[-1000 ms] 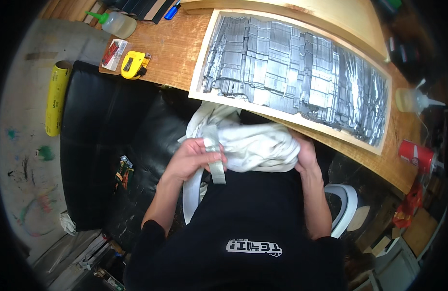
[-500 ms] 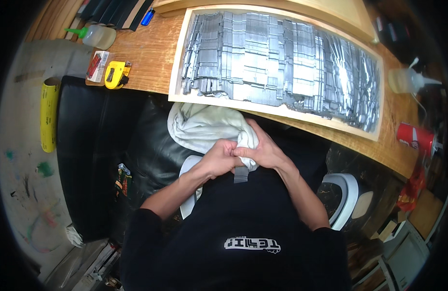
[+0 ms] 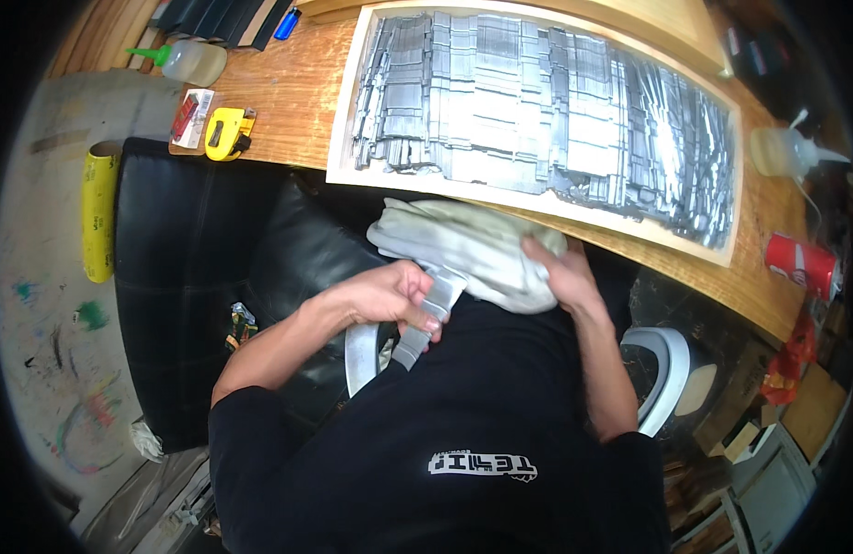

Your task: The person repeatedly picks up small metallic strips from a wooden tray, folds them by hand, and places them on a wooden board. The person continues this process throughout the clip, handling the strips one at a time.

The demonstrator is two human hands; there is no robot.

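My left hand (image 3: 388,294) is closed on a flat grey strip (image 3: 411,347) with a ridged surface, fingers and thumb pinching its middle; it slants over my lap. To its right my right hand (image 3: 572,279) grips a bunched whitish cloth (image 3: 468,240) by its right end. The cloth hangs just below the bench edge, its near side close to the strip's upper end; whether they touch I cannot tell. Beyond the cloth, a light wooden frame (image 3: 338,138) lies on the wooden bench, filled with overlapping grey and silvery strips (image 3: 500,111) like the held one.
On the bench's left are a yellow tape measure (image 3: 229,134), a green-tipped squeeze bottle (image 3: 196,63) and a blue lighter (image 3: 287,24). Another squeeze bottle (image 3: 779,152) and a red can (image 3: 801,265) stand right. A black leather seat (image 3: 186,258) and yellow roll (image 3: 100,217) sit left.
My hands have drawn apart. The left has moved left and exposes more of the strip, and the right has carried the cloth rightward, away from the strip.
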